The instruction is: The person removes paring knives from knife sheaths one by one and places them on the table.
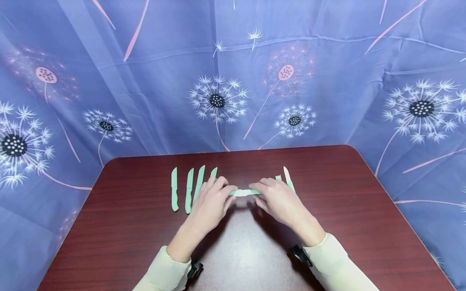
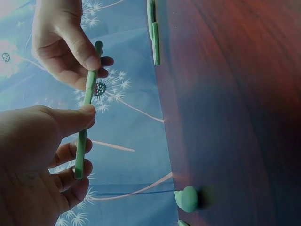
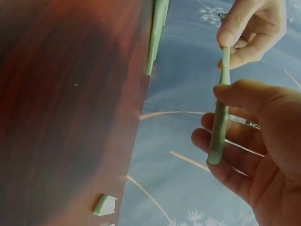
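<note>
Both hands hold a small knife (image 1: 246, 192) level above the table, its pale blade lying between them. My left hand (image 1: 211, 198) pinches the light green sheath (image 2: 81, 150) at the blade end, thumb on one side and fingers on the other. Around the green handle (image 3: 218, 134), the thumb and fingers of my right hand (image 1: 280, 200) are curled. How far the blade sits inside the sheath cannot be told. Left of the hands lie several green sheathed knives (image 1: 174, 190), the nearest partly hidden by the left hand.
Beyond the right hand lies another knife (image 1: 287, 176) with its blade bare. A loose green sheath (image 1: 278, 177) is beside it, partly covered by that hand. The dark red wooden table (image 1: 120, 242) meets a blue dandelion-print cloth (image 1: 164, 81) at its far edge.
</note>
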The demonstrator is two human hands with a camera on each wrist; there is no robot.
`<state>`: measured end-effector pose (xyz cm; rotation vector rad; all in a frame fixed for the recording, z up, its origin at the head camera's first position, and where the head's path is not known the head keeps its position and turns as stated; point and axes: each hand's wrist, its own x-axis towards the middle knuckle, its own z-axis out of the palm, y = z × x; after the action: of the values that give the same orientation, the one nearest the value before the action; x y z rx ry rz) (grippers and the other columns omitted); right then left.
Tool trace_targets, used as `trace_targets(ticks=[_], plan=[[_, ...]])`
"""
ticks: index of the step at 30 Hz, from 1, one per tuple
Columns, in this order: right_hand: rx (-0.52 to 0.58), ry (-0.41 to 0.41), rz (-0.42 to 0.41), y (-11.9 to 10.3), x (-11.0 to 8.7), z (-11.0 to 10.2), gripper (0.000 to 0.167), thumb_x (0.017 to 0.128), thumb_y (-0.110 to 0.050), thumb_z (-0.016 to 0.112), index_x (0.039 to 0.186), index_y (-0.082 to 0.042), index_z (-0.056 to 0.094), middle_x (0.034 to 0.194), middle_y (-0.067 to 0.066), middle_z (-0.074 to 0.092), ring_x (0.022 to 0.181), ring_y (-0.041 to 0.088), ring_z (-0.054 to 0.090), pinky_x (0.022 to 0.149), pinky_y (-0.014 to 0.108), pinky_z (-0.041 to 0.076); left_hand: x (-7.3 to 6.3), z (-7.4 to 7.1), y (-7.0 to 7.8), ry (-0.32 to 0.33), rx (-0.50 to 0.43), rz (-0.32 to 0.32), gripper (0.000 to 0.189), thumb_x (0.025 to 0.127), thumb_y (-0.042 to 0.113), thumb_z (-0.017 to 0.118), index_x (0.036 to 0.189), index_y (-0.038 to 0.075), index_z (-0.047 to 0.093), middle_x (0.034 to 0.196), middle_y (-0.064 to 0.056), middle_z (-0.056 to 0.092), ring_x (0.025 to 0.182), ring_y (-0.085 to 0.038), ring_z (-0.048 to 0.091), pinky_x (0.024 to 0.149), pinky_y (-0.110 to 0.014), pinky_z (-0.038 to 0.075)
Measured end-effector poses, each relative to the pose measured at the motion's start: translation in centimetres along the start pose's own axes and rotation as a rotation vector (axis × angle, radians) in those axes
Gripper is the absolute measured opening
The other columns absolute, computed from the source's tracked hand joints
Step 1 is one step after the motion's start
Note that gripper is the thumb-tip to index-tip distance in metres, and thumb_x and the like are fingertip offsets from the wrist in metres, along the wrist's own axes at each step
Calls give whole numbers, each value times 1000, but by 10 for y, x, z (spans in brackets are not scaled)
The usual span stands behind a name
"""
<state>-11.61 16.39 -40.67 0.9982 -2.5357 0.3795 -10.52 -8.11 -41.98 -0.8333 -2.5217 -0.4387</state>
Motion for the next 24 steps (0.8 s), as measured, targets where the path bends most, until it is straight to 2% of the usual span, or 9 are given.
trace_targets(ticks=[5,10,17,24], plan=[[-10,-3,-40,0,-2,3,32,84,-13,91,113,-9,78,102,2,73,93,22,71,86,41,57,-1,0,2,-4,0,-2,26,92,17,85,117,16,79,102,1,60,90,-25,51,73,-37,43],[-43,7,-62,0,-1,1,30,86,-14,90,113,-10,78,105,1,73,95,22,71,88,40,57,0,-1,4,5,-2,9,27,92,16,84,119,14,79,101,-1,59,90,-25,51,75,-37,45],[-69,-1,-57,-3,-1,-4,27,89,-14,87,114,-10,79,106,1,74,100,22,71,90,40,57,1,-3,6,20,-5,29,26,92,12,84,116,12,77,102,-2,59,90,-27,51,77,-37,47],[-65,-1,-54,-4,-1,-6,23,92,-13,83,115,-10,78,104,1,73,98,22,70,90,38,57,1,-4,6,48,-12,34,25,90,11,85,114,12,77,101,-1,60,89,-26,51,76,-37,47]])
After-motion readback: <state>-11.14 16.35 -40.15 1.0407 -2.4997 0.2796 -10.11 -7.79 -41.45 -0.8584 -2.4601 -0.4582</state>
